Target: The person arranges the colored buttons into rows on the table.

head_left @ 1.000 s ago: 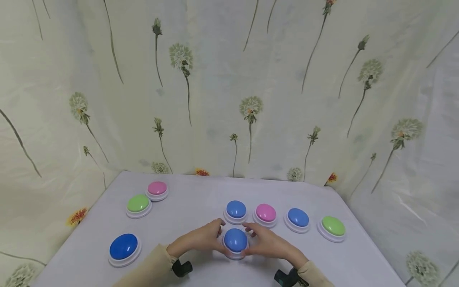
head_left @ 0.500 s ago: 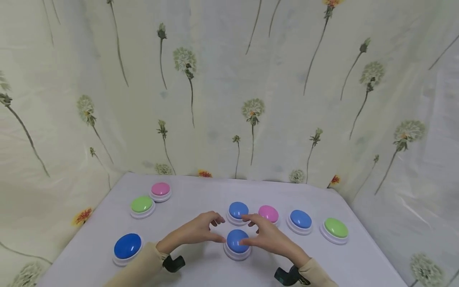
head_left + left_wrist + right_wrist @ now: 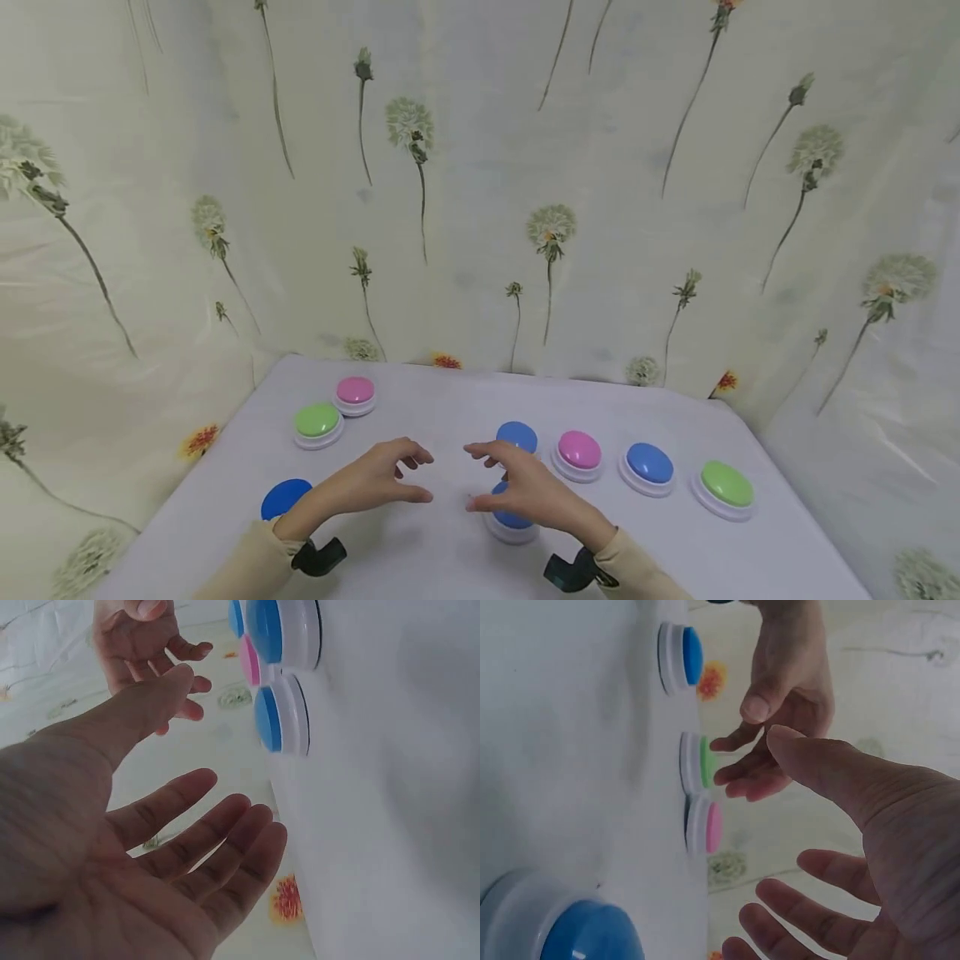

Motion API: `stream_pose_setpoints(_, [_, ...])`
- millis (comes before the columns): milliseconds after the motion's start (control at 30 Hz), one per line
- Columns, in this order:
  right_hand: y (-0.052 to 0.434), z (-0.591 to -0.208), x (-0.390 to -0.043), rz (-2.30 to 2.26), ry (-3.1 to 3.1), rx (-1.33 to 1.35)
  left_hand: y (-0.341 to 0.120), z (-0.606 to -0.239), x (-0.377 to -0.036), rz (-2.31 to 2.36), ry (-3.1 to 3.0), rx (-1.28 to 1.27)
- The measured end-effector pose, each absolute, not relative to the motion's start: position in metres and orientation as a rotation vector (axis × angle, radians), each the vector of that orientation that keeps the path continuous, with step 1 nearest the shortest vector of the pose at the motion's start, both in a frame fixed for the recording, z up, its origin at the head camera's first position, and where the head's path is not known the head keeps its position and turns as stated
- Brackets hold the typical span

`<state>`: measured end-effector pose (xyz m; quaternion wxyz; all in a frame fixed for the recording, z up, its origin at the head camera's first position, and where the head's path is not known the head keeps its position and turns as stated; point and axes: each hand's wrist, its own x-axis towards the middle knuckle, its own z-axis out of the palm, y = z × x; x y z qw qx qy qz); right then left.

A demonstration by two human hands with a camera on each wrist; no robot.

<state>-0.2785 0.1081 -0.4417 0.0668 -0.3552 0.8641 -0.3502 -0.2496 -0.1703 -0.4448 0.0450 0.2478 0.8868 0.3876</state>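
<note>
Fingers spread loosely, both hands empty: left hand (image 3: 367, 483), right hand (image 3: 525, 493) above near blue button (image 3: 513, 521); lower squarely before pressing.

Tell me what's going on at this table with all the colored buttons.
A person holds both hands just above the white table, holding nothing. The left hand and right hand are open with loosely curved fingers, and the right one hovers over a blue button. Other blue, pink and green buttons sit untouched around them.
</note>
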Motion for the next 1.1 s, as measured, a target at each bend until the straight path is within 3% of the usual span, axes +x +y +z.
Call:
stream_pose_setpoints(433, [0.044, -0.435, -0.272, -1.017, 2.529, -1.275, -0.233, -0.434, -0.213, 1.164, 2.887, 0.628])
stream_pose_setpoints(667, [0.006, -0.429, -0.286, -1.018, 2.518, -1.283, -0.290, -0.424, -0.206, 1.151, 2.979, 0.367])
stream_pose_setpoints(900, [-0.037, -0.433, -0.302, -0.955, 2.525, -1.296, -0.345, -0.438, -0.212, 1.252, 2.968, 0.195])
stream_pose_setpoints(1100, [-0.061, -0.446, -0.304, -0.932, 2.464, -1.252, -0.373, -0.455, -0.214, 1.338, 2.854, 0.234])
